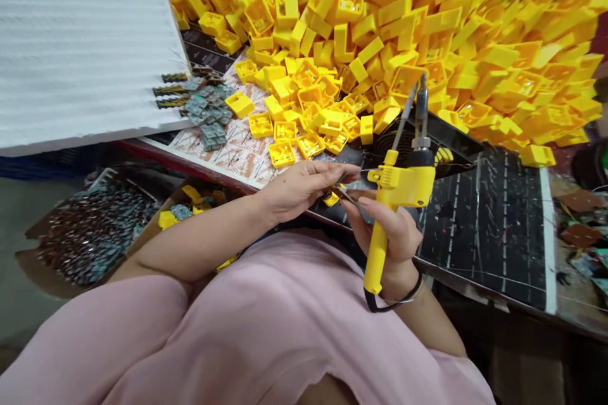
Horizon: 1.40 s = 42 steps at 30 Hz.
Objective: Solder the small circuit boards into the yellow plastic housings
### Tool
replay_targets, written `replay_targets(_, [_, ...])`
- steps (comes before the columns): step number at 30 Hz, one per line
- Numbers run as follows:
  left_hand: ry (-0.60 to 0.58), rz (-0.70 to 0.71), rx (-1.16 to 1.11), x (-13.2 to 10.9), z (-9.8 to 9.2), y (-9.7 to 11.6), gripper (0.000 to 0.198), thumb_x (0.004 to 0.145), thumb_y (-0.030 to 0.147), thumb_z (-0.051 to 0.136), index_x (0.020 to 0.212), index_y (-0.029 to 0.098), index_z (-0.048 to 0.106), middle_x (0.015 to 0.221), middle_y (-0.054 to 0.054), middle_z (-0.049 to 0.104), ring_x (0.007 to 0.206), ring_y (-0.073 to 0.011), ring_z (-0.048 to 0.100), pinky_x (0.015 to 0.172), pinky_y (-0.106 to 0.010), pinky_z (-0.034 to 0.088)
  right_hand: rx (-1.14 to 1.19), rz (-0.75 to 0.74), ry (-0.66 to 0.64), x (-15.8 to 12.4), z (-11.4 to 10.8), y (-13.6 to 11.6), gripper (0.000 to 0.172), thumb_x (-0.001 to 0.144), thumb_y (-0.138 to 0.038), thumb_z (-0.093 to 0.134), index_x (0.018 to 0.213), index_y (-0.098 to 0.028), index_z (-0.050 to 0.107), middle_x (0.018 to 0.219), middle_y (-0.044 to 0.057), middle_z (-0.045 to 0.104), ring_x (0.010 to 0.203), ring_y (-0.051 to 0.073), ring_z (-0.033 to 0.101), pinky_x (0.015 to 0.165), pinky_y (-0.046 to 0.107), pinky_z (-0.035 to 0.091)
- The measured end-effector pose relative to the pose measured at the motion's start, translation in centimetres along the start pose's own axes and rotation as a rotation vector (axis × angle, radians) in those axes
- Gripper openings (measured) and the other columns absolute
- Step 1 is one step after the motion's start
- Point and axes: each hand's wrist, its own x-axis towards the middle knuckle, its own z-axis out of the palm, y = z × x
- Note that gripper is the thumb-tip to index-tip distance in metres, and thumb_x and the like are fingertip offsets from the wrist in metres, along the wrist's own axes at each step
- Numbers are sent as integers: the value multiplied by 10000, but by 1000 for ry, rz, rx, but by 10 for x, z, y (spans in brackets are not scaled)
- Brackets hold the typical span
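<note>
My right hand (pixel 387 228) is closed round the handle of a yellow soldering gun (pixel 401 186), whose metal tip (pixel 422 107) points up and away. My left hand (pixel 304 186) sits just left of it, fingers pinched on a small yellow part (pixel 331 199) with thin wires at the table's front edge. The two hands touch at the fingertips. What exactly the fingers pinch is partly hidden.
A huge heap of yellow plastic housings (pixel 403 25) fills the back of the table. Small green circuit boards (pixel 206 111) lie left of it beside a white foam sheet (pixel 80 50). A black mat (pixel 494 221) lies at right. A box of components (pixel 90 228) stands low left.
</note>
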Motion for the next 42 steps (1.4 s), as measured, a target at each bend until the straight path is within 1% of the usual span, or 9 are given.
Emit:
replay_targets(5, [152, 60, -42, -8, 1, -3, 378, 646, 463, 1020, 799, 191, 807, 869, -1, 798, 828, -122, 716, 848, -252, 564, 7, -14, -36, 3, 6, -4, 355, 913, -160, 800, 1189, -296, 624, 962, -19, 820, 822, 146, 803, 754, 223, 639])
replay_targets(9, [190, 103, 18, -18, -11, 14, 483, 641, 517, 1011, 785, 176, 701, 759, 33, 716, 718, -103, 679, 720, -242, 576, 122, 55, -110, 3, 10, 0, 437, 916, -245, 823, 1281, -273, 583, 1040, 21, 818, 879, 171, 808, 797, 262, 655])
replay_targets(14, [301, 229, 604, -42, -53, 57, 425, 792, 532, 889, 775, 186, 642, 608, 43, 586, 510, -64, 516, 481, -195, 399, 74, 102, -179, -9, 15, 21, 507, 908, -339, 830, 1328, -258, 557, 1214, 90, 786, 1012, 231, 791, 884, 357, 648])
replay_targets(17, [364, 196, 938, -51, -85, 68, 335, 859, 495, 781, 806, 181, 676, 604, 15, 632, 510, -82, 546, 486, -204, 415, -8, 50, -243, -10, 21, 26, 490, 906, -353, 830, 1305, -257, 562, 1147, 80, 792, 981, 243, 774, 899, 384, 622])
replay_targets(20, [333, 123, 1101, -49, -105, 68, 293, 860, 462, 675, 803, 175, 676, 589, 8, 646, 518, -104, 573, 522, -222, 446, 12, 7, -294, 0, 33, 18, 423, 938, -382, 790, 1271, -253, 565, 1052, 58, 783, 955, 236, 753, 941, 397, 589])
replay_targets(27, [261, 174, 1355, -30, -105, 74, 275, 846, 430, 566, 825, 176, 670, 680, 11, 662, 608, -104, 571, 636, -241, 432, -61, -50, -519, 17, 62, 6, 310, 1016, -266, 646, 1319, -233, 590, 1183, 101, 760, 1163, 255, 705, 1098, 449, 473])
replay_targets(33, [272, 214, 1211, -36, -123, 69, 231, 837, 409, 581, 805, 182, 616, 681, 7, 614, 626, -116, 542, 619, -251, 424, -35, -77, -522, 31, 59, 15, 316, 1014, -270, 648, 1318, -226, 576, 1111, 67, 759, 1051, 227, 713, 1098, 435, 469])
replay_targets(39, [284, 189, 998, -48, -129, 66, 359, 884, 406, 596, 1041, 119, 745, 650, -6, 674, 563, -134, 616, 567, -250, 483, -110, -242, -583, 56, 94, 4, 255, 1045, -168, 527, 1249, -258, 651, 842, 15, 691, 1033, 228, 664, 1096, 417, 494])
replay_targets(42, [253, 204, 1053, -54, -129, 69, 392, 896, 389, 598, 1104, 113, 783, 682, -21, 733, 621, -160, 689, 626, -262, 534, -134, -213, -583, 55, 97, -5, 219, 1061, -217, 536, 1234, -251, 664, 788, 8, 650, 834, 203, 641, 906, 350, 545])
